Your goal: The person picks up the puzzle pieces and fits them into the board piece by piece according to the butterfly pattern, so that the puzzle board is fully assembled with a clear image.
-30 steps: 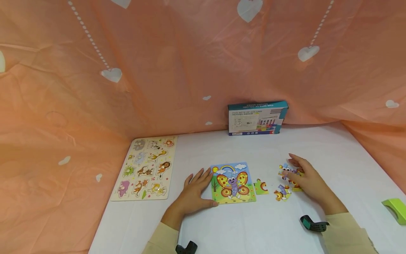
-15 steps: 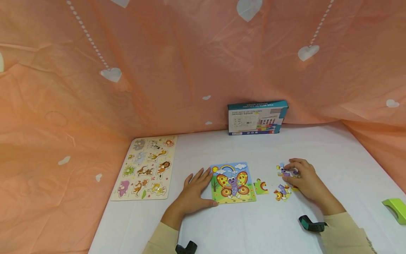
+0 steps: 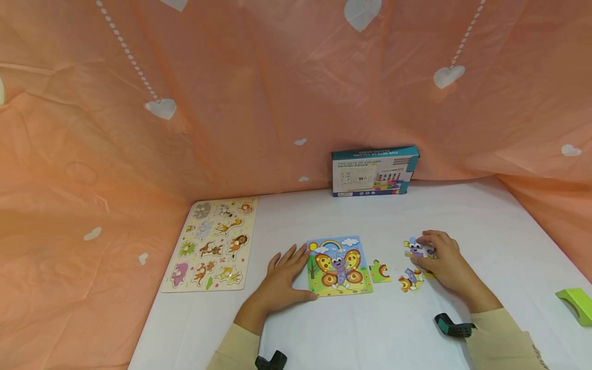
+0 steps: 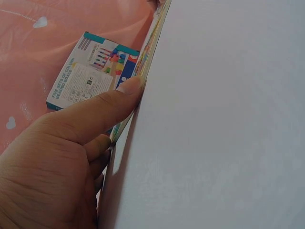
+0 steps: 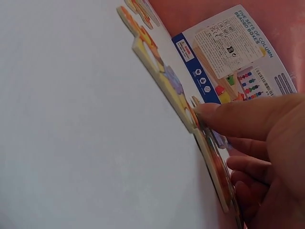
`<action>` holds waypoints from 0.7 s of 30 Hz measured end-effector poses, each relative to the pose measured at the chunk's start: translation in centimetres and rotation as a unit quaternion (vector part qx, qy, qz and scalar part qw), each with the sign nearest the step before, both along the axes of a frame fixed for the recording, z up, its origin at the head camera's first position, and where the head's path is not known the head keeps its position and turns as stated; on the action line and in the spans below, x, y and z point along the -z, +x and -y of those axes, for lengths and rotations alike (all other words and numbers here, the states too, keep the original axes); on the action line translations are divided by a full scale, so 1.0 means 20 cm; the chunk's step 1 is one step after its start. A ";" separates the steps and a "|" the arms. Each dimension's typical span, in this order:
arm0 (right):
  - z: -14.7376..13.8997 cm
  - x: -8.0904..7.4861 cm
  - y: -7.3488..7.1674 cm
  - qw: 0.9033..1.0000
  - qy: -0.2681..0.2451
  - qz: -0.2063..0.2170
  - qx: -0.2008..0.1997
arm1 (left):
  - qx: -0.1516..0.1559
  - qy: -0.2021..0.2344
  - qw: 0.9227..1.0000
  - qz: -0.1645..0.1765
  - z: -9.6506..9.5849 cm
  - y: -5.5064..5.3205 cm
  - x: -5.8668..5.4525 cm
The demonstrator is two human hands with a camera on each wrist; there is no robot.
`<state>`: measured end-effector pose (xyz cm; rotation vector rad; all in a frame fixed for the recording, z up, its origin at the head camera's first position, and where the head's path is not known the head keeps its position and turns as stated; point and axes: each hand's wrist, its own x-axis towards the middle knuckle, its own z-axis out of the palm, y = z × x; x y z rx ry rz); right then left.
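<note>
My left hand [image 3: 284,282] lies spread at the left side of a square butterfly picture board [image 3: 339,267], fingertips and thumb touching its edge. In the left wrist view the thumb [image 4: 109,107] presses on that board's edge. To the right, my right hand [image 3: 446,264] pinches a jigsaw piece with a purple butterfly face [image 3: 415,248] between thumb and fingers, low over the table. Just below it lies a body-and-wing piece [image 3: 410,281], and a yellow-edged piece [image 3: 429,275] is mostly hidden by the hand. A green corner piece [image 3: 381,272] sits next to the board.
A wooden animal peg puzzle [image 3: 210,246] lies at the left. At the back, a beaded-boxes carton [image 3: 374,172] stands against the orange curtain [image 3: 259,103]. A green arched block [image 3: 575,306] is at the right edge.
My right hand has drawn slightly toward me, its fingers closing on the face piece, which now lies apart from the pieces beneath. The left hand and the board have stayed put.
</note>
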<state>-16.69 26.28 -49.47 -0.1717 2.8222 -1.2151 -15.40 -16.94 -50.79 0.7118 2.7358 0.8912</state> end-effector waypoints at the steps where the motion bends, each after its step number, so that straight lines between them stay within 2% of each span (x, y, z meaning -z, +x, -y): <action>1: 0.00 0.00 0.00 1.000 -0.002 0.001 0.001 | 0.000 0.000 1.000 0.000 0.00 0.00 0.00; 7: 0.02 -0.01 0.01 1.000 -0.008 -0.020 0.004 | -0.002 -0.003 1.000 -0.002 0.00 -0.01 0.02; 13: 0.04 -0.01 0.02 0.996 -0.005 -0.086 0.038 | 0.000 -0.002 1.000 -0.003 0.00 -0.01 0.02; 17: 0.05 -0.02 0.04 0.991 -0.034 -0.113 0.065 | -0.001 -0.001 1.000 -0.004 0.00 -0.01 0.01; 21: 0.08 -0.02 0.04 0.989 -0.080 -0.103 0.072 | -0.003 0.001 1.000 -0.001 0.00 -0.01 0.01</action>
